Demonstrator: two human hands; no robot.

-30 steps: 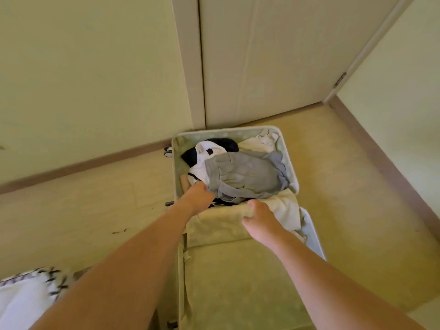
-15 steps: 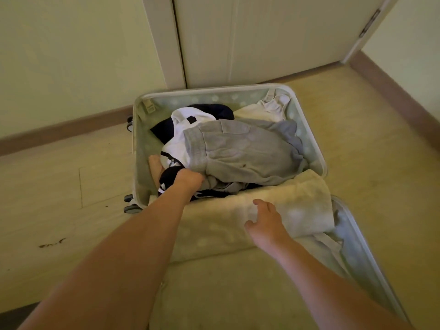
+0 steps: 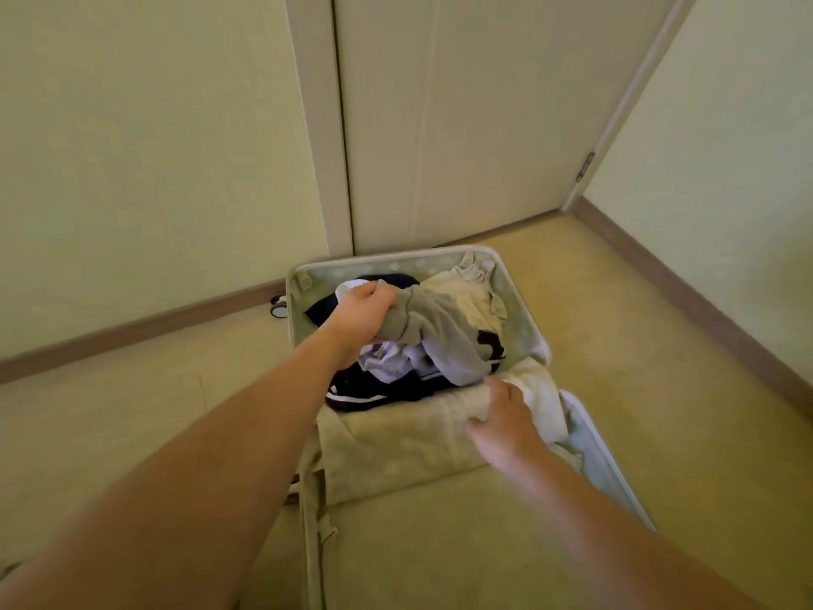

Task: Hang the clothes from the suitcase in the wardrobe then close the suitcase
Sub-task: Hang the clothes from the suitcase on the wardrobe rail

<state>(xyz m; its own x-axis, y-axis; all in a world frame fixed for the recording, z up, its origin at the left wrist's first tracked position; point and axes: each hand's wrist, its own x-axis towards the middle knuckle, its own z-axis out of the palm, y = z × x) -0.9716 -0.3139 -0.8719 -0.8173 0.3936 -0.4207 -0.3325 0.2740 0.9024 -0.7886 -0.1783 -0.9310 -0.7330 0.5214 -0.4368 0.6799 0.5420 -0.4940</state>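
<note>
Two bare forearms reach forward over a pale floor [image 3: 660,389] toward an open suitcase [image 3: 519,310] lying flat near the corner of a room. Nearest, the right hand [image 3: 506,422] rests on the cream fabric divider flap [image 3: 404,438] folded across the middle of the case, its fingers curled over the flap's upper edge in a grip on the cloth. Just beyond, the left hand [image 3: 363,317] is closed in a fist around a bunched grey garment [image 3: 444,341], which is lifted clear at the hand and trails down to the right onto the heap inside the far half of the case. Beneath and around it lie a dark garment with white stripes [image 3: 365,396], a pale lilac piece [image 3: 387,361] and a cream garment [image 3: 466,292] toward the far right corner. A suitcase wheel [image 3: 278,305] shows at the far left corner. Behind the case stands a closed pale door [image 3: 462,125], with walls and a brown skirting board [image 3: 132,328] to either side.
</note>
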